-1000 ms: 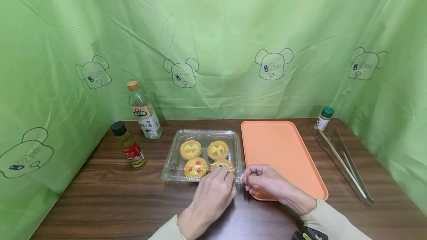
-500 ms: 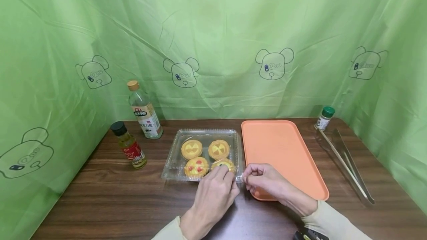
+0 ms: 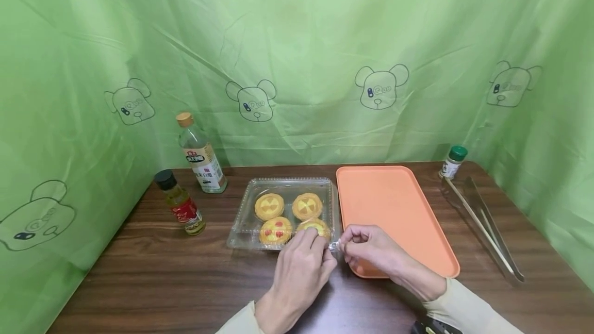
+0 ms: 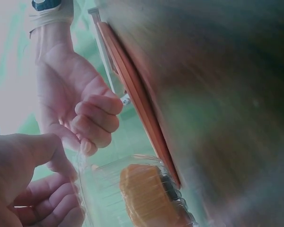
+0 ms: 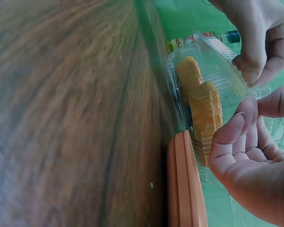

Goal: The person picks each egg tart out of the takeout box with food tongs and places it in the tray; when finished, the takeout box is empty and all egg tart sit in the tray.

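Note:
A clear plastic clamshell box point(image 3: 241, 231) lies closed on the table, with several egg tarts point(image 3: 269, 206) inside. One front tart point(image 3: 276, 231) has red spots on top; another is partly covered by my left hand point(image 3: 301, 269). That hand pinches the box's front edge near its right corner, thumb and fingers meeting on the thin rim. My right hand point(image 3: 376, 251) pinches the same corner between thumb and index finger, its other fingers curled. In the right wrist view, both sets of fingertips point(image 5: 250, 101) are close together on the plastic edge, beside the tarts point(image 5: 206, 116).
An orange tray point(image 3: 385, 195) lies right of the box, under my right hand. Metal tongs point(image 3: 484, 231) and a green-capped shaker point(image 3: 452, 163) are farther right. At left stand an olive oil bottle point(image 3: 183, 207) and a taller gold-capped bottle point(image 3: 201, 159). Green cloth point(image 3: 306, 24) surrounds the table.
The box and its tarts have shifted slightly to the right, with both hands moving along. Both hands keep their pinch at the front right corner.

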The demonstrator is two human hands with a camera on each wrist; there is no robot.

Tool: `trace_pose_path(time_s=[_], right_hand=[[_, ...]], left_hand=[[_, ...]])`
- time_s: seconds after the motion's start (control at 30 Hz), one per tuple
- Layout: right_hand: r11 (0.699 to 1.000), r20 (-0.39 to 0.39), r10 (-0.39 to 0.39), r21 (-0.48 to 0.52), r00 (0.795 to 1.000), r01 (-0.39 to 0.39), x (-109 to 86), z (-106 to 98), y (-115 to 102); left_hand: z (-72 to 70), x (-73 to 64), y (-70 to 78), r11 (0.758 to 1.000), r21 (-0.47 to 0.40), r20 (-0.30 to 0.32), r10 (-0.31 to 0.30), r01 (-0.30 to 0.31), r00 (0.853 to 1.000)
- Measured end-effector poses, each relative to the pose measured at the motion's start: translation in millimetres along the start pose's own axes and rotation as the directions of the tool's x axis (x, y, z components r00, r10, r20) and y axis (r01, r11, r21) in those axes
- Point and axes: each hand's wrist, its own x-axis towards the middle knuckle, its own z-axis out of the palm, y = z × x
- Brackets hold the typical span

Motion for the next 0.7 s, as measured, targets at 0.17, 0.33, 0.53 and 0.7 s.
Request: trace_pose_path(time_s=[0.17,0.33,0.53,0.7], right_hand=[[1.0,-0.004,-0.015,0.013,1.0,0.015,-1.0,1.2,-2.3],[1.0,-0.023,-0.016,0.0,1.0,0.016,-1.5,1.7,-4.4],[1.0,-0.043,0.004,0.012,0.999,-0.004,-1.6,2.7,-6.7],[1.0,-0.052,0.0,-0.004,0.999,-0.001,-1.4,2.6,-9.1]], left_hand=[[0.0,0.2,0.0,1.0,0.004,-0.017,-0.002,0.002,1.0],[-0.3,0.4,0.4,1.0,-0.01,-0.034,-0.004,0.004,0.999],[-0.4,1.5,0.9,1.0,-0.026,-0.044,-0.005,0.004,0.999],[0.6,1.8,1.4,1.0,-0.026,-0.05,-0.007,0.006,0.999]])
